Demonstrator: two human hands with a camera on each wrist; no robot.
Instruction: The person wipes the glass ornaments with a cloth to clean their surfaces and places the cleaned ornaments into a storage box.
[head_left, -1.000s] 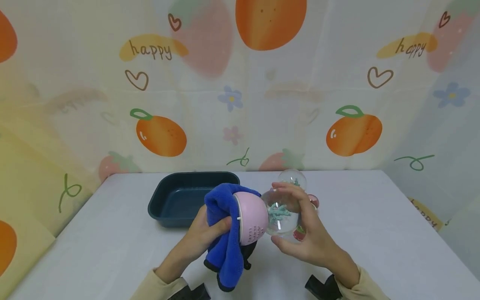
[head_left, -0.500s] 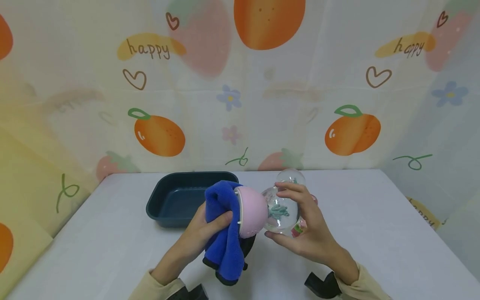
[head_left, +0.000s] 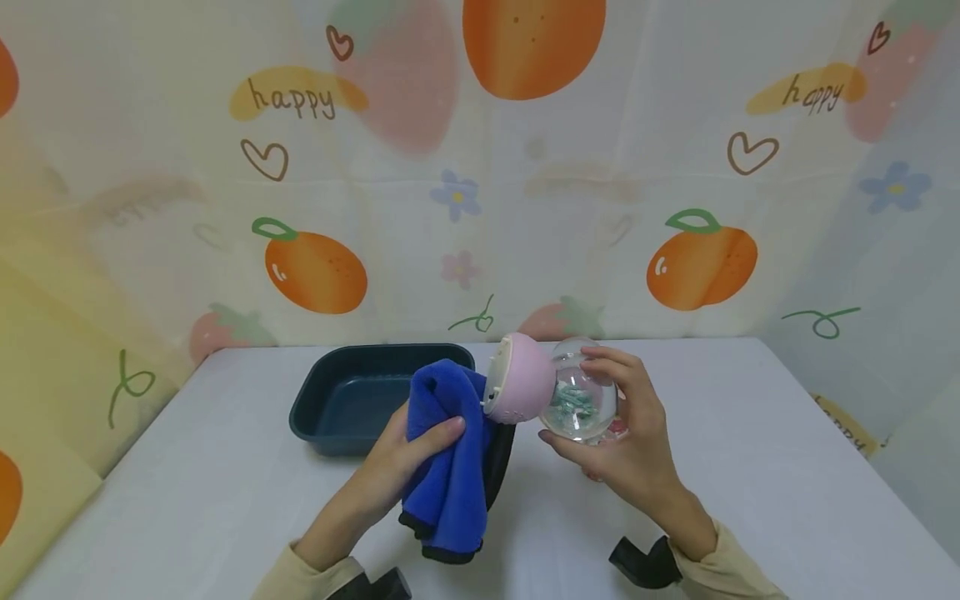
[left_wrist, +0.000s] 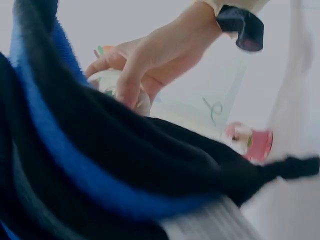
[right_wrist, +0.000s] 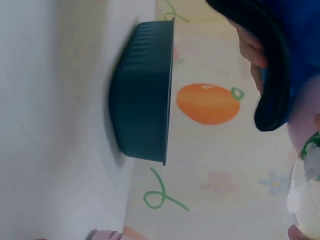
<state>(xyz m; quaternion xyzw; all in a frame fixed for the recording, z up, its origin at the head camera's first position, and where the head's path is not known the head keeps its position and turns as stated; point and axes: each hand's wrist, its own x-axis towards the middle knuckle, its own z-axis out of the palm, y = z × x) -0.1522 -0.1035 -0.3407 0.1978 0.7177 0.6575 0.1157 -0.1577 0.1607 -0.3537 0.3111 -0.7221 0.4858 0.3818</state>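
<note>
My left hand (head_left: 386, 467) grips a blue cloth (head_left: 446, 475) with black edging, thumb on its front. In my right hand (head_left: 641, 446) is a snow globe, held by its clear ball (head_left: 581, 404) between thumb and fingers. A teal figure sits inside the ball. The globe lies sideways in the air, its pink base (head_left: 525, 379) pointing left and its edge close against the cloth; whether they touch I cannot tell. In the left wrist view, the cloth's black edge (left_wrist: 125, 150) hides my left hand, and my right hand (left_wrist: 165, 55) shows beyond it.
A dark teal basin (head_left: 300, 421) stands on the white table (head_left: 187, 500), behind and left of the cloth. Behind my right hand, another clear ball (head_left: 576, 343) is mostly covered. The left wrist view shows a pink-based object (left_wrist: 262, 145). A fruit-printed curtain (head_left: 525, 208) closes the back.
The snow globe has shifted up and right with my right hand, and its pink base has tilted upward, partly off the cloth. My left hand keeps its hold, and the cloth hangs slightly straighter.
</note>
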